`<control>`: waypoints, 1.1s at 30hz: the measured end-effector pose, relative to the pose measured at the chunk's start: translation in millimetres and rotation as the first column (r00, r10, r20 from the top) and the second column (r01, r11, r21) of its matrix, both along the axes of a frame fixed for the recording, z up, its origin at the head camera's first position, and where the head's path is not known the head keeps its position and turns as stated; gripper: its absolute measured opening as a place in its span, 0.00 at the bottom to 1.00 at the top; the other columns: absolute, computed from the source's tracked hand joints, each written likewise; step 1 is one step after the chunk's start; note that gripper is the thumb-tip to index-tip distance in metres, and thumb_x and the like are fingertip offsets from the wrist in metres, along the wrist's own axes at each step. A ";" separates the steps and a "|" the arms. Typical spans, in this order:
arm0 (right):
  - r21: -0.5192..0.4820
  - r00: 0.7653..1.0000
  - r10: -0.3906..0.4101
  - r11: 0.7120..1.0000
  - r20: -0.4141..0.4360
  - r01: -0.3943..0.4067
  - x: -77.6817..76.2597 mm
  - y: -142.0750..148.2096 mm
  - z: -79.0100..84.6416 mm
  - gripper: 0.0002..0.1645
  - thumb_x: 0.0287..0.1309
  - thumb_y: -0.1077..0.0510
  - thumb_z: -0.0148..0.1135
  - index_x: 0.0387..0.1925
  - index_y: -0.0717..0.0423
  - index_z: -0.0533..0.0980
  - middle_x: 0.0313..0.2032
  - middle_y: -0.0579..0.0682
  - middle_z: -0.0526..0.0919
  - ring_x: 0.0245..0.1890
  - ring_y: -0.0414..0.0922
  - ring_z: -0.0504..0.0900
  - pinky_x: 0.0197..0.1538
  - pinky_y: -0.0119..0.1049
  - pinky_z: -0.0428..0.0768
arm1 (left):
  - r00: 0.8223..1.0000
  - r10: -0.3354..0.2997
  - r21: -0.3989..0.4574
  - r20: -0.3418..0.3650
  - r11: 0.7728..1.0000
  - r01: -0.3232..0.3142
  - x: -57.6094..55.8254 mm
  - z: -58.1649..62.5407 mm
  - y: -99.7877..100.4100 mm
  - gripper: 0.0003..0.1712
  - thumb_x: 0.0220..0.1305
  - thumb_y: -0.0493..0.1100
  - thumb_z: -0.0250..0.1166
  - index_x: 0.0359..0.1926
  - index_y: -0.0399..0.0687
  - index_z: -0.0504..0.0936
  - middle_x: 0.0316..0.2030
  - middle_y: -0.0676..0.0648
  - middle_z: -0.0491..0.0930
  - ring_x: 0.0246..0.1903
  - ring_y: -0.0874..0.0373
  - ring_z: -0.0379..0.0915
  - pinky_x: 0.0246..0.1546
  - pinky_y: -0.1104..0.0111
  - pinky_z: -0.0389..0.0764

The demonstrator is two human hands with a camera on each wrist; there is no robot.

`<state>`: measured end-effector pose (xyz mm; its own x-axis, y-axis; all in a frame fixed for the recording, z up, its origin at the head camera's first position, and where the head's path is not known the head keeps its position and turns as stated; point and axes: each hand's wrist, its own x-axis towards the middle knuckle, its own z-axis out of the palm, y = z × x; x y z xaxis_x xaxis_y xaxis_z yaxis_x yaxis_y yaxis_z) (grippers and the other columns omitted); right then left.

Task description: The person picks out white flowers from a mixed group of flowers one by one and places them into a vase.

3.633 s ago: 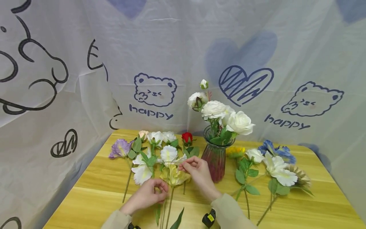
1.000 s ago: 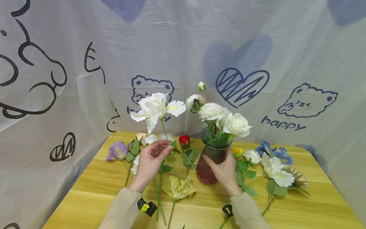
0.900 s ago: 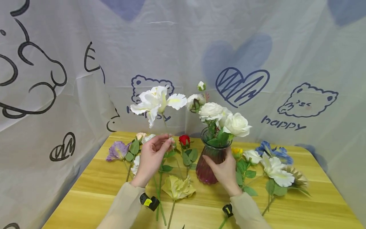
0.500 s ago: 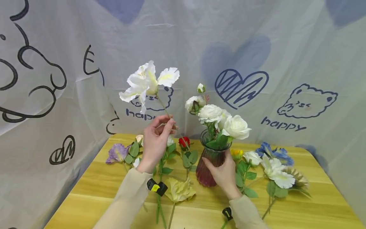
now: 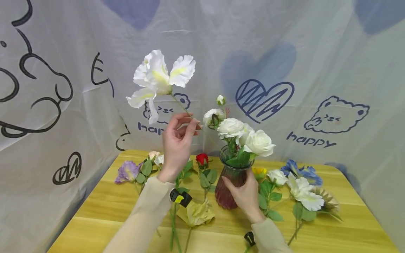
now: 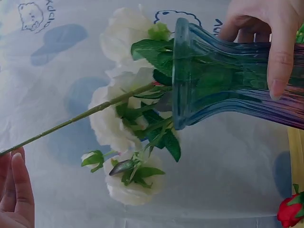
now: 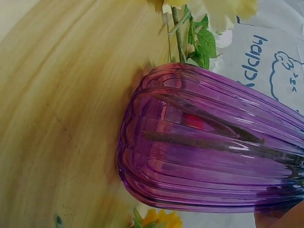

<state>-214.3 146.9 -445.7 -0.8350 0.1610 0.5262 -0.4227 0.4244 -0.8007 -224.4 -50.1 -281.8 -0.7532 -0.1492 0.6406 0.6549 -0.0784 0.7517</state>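
My left hand [image 5: 178, 140] pinches the stem of a white iris [image 5: 158, 75], its bloom tilted up and left. In the left wrist view the stem [image 6: 71, 118] slants to the mouth of the glass vase [image 6: 228, 76]; its tip lies among leaves at the rim, so I cannot tell whether it is inside. My right hand [image 5: 245, 195] grips the ribbed purple vase [image 5: 226, 189] round its side. White roses [image 5: 259, 142] and a small bud [image 5: 220, 100] stand in it. Stem ends show through the vase wall [image 7: 190, 142] in the right wrist view.
A yellow flower [image 5: 197, 213] lies in front of the vase. Left of it lie a purple flower [image 5: 127, 171] and a red rose [image 5: 201, 160]. To the right are a blue flower [image 5: 302, 172], a white iris [image 5: 305, 193] and a sunflower [image 5: 260, 173].
My left hand has raised the white iris from the table, then higher and rightward, bringing its stem to the vase mouth. My right hand has moved from the flowers to grip the vase.
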 end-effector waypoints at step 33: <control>0.046 0.999 -0.001 0.999 -0.052 0.003 -3.0 2.7 -4.7 0.44 0.48 0.56 0.79 0.65 0.58 0.70 0.58 0.60 0.82 0.57 0.56 0.83 0.57 0.55 0.82 | 0.994 0.025 -0.503 -0.103 0.861 -0.074 -9.0 -43.5 35.3 0.11 0.69 0.34 0.61 0.50 0.34 0.75 0.38 0.36 0.86 0.36 0.47 0.87 0.37 0.70 0.88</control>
<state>-217.4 149.6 -450.4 -0.8058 0.1372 0.5760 -0.4628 0.4610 -0.7572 -233.4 -14.8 -325.4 -0.6889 0.1782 0.7026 0.7145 0.3302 0.6168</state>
